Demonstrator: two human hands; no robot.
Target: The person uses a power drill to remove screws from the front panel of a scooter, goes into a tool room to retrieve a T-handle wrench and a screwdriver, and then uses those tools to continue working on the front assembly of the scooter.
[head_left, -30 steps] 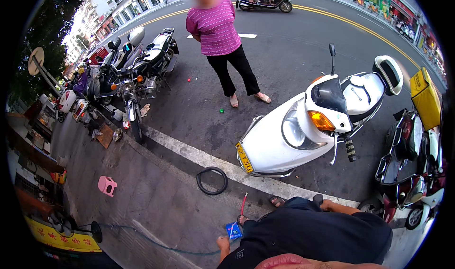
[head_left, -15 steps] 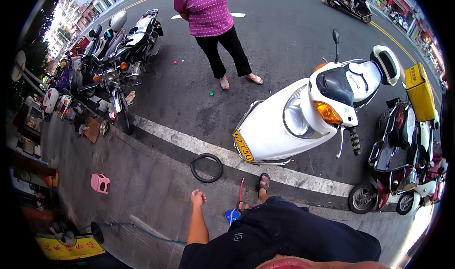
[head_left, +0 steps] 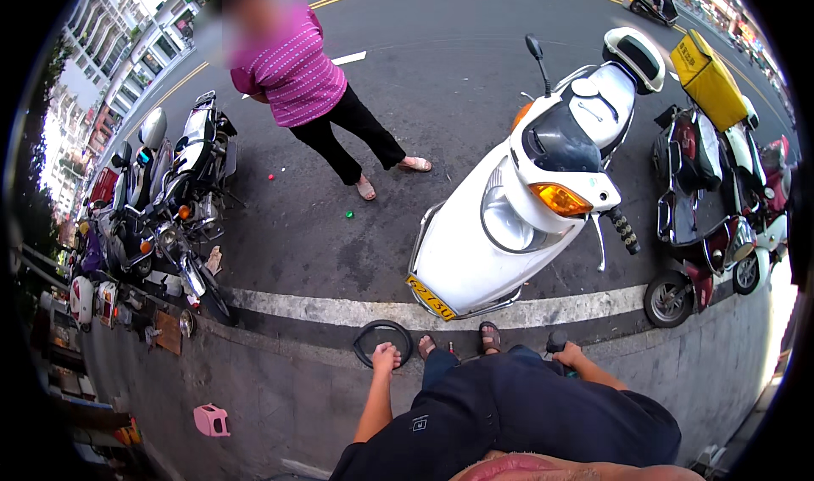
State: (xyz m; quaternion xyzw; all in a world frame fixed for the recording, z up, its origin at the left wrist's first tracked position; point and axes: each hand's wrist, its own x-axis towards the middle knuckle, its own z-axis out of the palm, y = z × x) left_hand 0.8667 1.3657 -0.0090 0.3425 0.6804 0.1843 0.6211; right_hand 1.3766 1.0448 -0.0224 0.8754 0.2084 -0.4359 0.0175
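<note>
My left hand [head_left: 387,357], fingers curled in, hangs in front of a black tyre or tube [head_left: 381,323] that lies as a ring on the pavement; no object shows in it. On my other side, my right hand [head_left: 571,356] is closed round a dark tool with a rounded end [head_left: 556,341]; its exact kind is too small to make out. Both feet stand between the ring and a white scooter [head_left: 458,260], whose front wheel area points toward me. Between my sandals, a small bit of something red [head_left: 451,347] shows.
A person in a purple top [head_left: 292,69] stands beyond the white kerb line [head_left: 314,307]. Parked motorbikes [head_left: 182,201] line the left; a scooter with a yellow box [head_left: 708,78] stands right. A pink stool [head_left: 211,420] sits on the pavement. Another scooter [head_left: 651,2] rides the road.
My view has turned and shifted. My right hand with the dark tool has come into sight. My left hand now overlaps the black ring. The blue packet by my foot no longer shows.
</note>
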